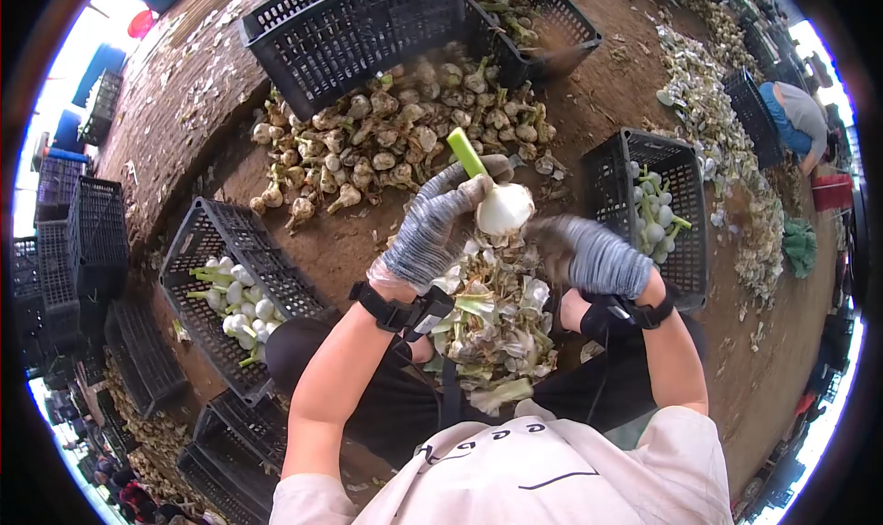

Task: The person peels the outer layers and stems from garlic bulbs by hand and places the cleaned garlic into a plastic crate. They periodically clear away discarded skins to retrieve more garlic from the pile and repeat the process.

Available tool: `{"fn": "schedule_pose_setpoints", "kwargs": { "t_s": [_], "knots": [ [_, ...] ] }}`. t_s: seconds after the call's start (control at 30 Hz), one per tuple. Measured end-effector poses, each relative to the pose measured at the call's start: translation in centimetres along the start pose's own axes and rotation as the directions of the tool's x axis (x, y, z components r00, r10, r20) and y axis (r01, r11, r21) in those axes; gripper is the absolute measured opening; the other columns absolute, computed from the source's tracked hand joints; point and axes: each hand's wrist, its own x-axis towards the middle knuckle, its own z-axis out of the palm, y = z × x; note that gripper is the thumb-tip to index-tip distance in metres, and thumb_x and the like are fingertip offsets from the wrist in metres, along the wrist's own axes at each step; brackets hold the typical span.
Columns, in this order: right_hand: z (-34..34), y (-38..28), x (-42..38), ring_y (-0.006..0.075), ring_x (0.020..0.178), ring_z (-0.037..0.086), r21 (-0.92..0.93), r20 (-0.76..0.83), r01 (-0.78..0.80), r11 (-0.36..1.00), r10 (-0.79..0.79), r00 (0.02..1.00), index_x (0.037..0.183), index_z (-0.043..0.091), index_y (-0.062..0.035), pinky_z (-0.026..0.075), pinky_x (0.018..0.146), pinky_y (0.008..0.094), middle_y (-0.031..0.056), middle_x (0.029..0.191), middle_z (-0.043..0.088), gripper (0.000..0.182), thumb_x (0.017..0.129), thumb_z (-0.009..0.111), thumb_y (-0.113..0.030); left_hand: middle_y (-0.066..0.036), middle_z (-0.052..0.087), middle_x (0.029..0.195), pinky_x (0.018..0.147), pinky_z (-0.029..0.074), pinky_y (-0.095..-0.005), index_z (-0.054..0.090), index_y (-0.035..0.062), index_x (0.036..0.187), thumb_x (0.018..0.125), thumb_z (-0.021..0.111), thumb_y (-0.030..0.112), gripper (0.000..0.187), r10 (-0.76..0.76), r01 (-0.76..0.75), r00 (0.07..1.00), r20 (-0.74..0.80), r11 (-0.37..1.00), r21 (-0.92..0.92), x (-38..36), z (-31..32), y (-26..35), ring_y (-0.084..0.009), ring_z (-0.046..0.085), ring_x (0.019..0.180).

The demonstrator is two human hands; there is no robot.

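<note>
My left hand (432, 221), in a grey knitted glove, is closed around the neck of a garlic bulb (505, 211). Its green cut stem points up and away, and the white, peeled-looking side faces me. My right hand (602, 256), gloved the same way, is just right of the bulb, its fingers smeared by motion. Below both hands, a heap of stripped garlic skins and leaves (501, 313) lies between my legs. Beyond them spreads a pile of dirty, unpeeled garlic bulbs (386, 138).
Black crates of cleaned white garlic stand at left (207, 240) and right (694, 203). A large black crate (359, 28) sits behind the pile, beside another holding unpeeled garlic (570, 51). Farther right, a person (798, 120) bends near a strip of garlic skins (699, 92).
</note>
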Motion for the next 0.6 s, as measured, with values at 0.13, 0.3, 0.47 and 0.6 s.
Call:
{"fn": "schedule_pose_setpoints", "kwargs": {
  "t_s": [0.13,0.3,0.47,0.6],
  "knots": [
    [-0.4,-2.3,1.1,0.0095,0.072,0.053,0.677,-0.283,-0.098,0.73,0.381,0.88,0.107,0.057,-0.0039,0.046,0.064,0.0256,0.0006,0.083,0.059,0.025,0.086,0.06,-0.018,-0.012,0.058,0.113,0.087,0.049,-0.0303,0.048,-0.0006,0.126,0.084,0.064,0.022,0.05,-0.036,0.051,0.998,-0.05,0.941,0.335,0.4,-0.5,-1.0,-0.0178,0.059,0.099],
    [2.7,-1.3,2.5,0.009,0.07,0.059,0.756,-0.332,0.056,0.652,0.308,0.892,0.102,0.057,-0.0019,0.05,0.062,0.0218,0.0052,0.085,0.061,0.034,0.081,0.069,-0.025,-0.011,0.052,0.122,0.096,0.042,-0.03,0.039,0.0009,0.134,0.077,0.069,0.015,0.065,0.033,-0.057,0.997,0.072,0.933,0.356,-0.1,-0.6,-3.3,-0.0169,0.051,0.112],
    [1.2,-0.9,2.0,0.0118,0.074,0.063,0.918,-0.186,0.002,0.396,0.427,0.885,0.101,0.06,0.0029,0.054,0.061,0.0233,0.0086,0.087,0.064,0.033,0.08,0.07,-0.021,-0.01,0.044,0.132,0.099,0.04,-0.0318,0.034,0.0037,0.137,0.064,0.081,0.009,0.087,0.2,-0.255,0.962,0.186,0.417,0.873,-0.4,0.2,-2.1,-0.0196,0.046,0.117],
    [0.9,-0.6,1.5,0.0123,0.076,0.063,0.898,-0.227,0.055,0.436,0.354,0.907,0.104,0.059,0.0038,0.055,0.062,0.0235,0.0093,0.089,0.064,0.034,0.081,0.069,-0.019,-0.011,0.048,0.127,0.098,0.041,-0.032,0.036,0.0042,0.135,0.064,0.082,0.013,0.086,0.259,-0.298,0.938,0.231,0.26,0.919,0.0,0.0,-2.1,-0.0195,0.048,0.115]
  ]
}}
